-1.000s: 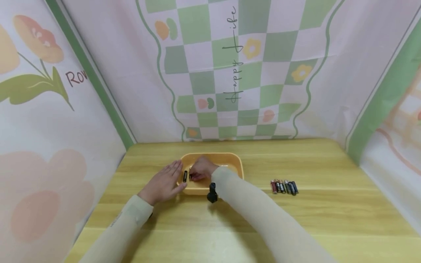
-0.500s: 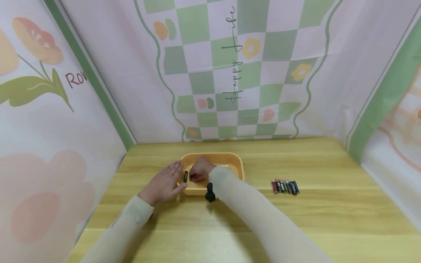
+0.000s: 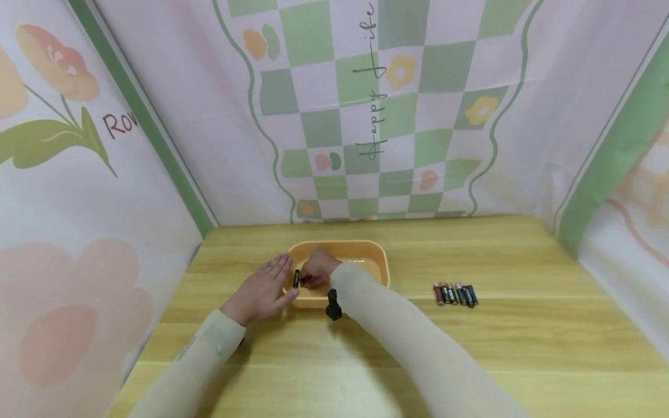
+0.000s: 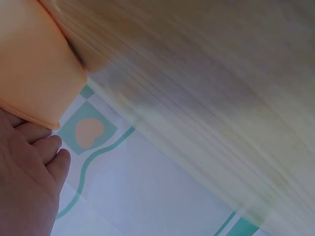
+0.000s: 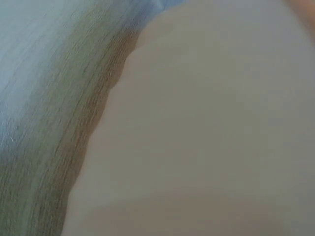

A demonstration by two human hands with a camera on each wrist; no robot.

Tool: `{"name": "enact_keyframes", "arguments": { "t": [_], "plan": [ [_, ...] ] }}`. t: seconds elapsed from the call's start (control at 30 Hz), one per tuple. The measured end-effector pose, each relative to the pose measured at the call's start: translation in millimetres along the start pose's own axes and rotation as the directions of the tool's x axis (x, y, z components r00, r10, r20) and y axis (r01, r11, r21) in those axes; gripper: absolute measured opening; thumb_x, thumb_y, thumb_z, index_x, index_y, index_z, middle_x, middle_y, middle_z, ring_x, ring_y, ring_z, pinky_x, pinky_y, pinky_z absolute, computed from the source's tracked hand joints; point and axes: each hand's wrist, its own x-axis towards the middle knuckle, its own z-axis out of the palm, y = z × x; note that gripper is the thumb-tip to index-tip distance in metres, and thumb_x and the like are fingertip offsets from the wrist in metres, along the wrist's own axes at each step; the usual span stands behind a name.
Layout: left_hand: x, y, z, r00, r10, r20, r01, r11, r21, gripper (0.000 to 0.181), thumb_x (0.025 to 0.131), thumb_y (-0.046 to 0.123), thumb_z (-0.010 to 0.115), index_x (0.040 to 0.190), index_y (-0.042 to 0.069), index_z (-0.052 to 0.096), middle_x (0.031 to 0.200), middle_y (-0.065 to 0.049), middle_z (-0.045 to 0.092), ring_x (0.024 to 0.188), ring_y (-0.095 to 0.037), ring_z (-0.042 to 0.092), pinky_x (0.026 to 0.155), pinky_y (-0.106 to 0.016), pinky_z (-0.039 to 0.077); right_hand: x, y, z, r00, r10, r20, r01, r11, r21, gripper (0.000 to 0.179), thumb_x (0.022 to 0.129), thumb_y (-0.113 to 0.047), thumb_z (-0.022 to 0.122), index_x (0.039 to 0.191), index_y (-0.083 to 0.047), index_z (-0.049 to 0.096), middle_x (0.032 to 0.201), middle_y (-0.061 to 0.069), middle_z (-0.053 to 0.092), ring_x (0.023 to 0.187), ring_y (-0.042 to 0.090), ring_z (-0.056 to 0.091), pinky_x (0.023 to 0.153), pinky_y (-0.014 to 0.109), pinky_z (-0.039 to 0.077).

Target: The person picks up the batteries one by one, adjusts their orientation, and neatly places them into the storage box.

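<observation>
An orange plastic basin [image 3: 366,249] stands on the table. Inside, near its left wall, a black battery [image 3: 296,278] lies lengthwise. Just right of it, my right hand [image 3: 320,268] reaches down into the basin and pinches another dark battery [image 3: 302,282], largely covered by the fingers. My left hand [image 3: 258,293] rests against the basin's left rim with its fingers extended and thumb near the front corner. In the left wrist view, fingertips of the left hand [image 4: 29,167] touch the basin's rim [image 4: 34,119]. The right wrist view is filled mostly by a pale sleeve [image 5: 197,123].
Several batteries [image 3: 455,294] lie side by side on the wooden table [image 3: 522,337], right of the basin. A patterned cloth [image 3: 355,116] hangs behind the table, and more printed cloth closes off both sides. A small black device [image 3: 333,305] sits at the right wrist.
My right hand has shifted slightly left, bringing its battery closer to the one lying in the basin. The left hand stays at the rim. The head view has shifted a little.
</observation>
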Motion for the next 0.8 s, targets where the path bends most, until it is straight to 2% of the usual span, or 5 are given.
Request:
{"name": "enact_keyframes", "arguments": {
  "t": [0.4, 0.63, 0.8],
  "plan": [
    [0.4, 0.4, -0.3, 1.000, 0.003, -0.011, -0.003, 1.000, -0.012, 0.083, 0.101, 0.060, 0.022, 0.152, -0.005, 0.019, 0.159, -0.019, 0.014, 0.146, -0.030, 0.011, 0.117, -0.041, 0.016, -0.4, 0, -3, 1.000, -0.014, 0.004, 0.015, 0.999, -0.029, 0.004, 0.086, 0.008, 0.065, 0.088, 0.011, 0.064, 0.080, 0.019, 0.067, 0.061, 0.024, 0.066, 0.069, 0.036, 0.059],
    [1.0, 1.8, -1.9, 1.000, 0.003, -0.011, -0.004, 1.000, -0.011, 0.082, 0.101, 0.060, 0.024, 0.152, -0.004, 0.019, 0.159, -0.019, 0.014, 0.146, -0.031, 0.012, 0.117, -0.041, 0.015, -1.7, 2, -8, 0.999, -0.019, 0.029, 0.019, 1.000, -0.012, 0.007, 0.082, 0.011, 0.066, 0.088, 0.013, 0.064, 0.082, 0.020, 0.067, 0.066, 0.027, 0.068, 0.070, 0.036, 0.059],
    [-0.4, 0.7, -0.8, 1.000, 0.014, -0.026, -0.015, 1.000, -0.007, 0.083, 0.101, 0.060, 0.024, 0.151, -0.006, 0.022, 0.158, -0.020, 0.015, 0.146, -0.032, 0.014, 0.117, -0.042, 0.017, -2.8, 3, -13, 0.998, -0.018, 0.052, 0.018, 1.000, 0.015, 0.005, 0.081, 0.011, 0.065, 0.086, 0.012, 0.063, 0.077, 0.020, 0.065, 0.063, 0.027, 0.068, 0.063, 0.034, 0.059]
  ]
}}
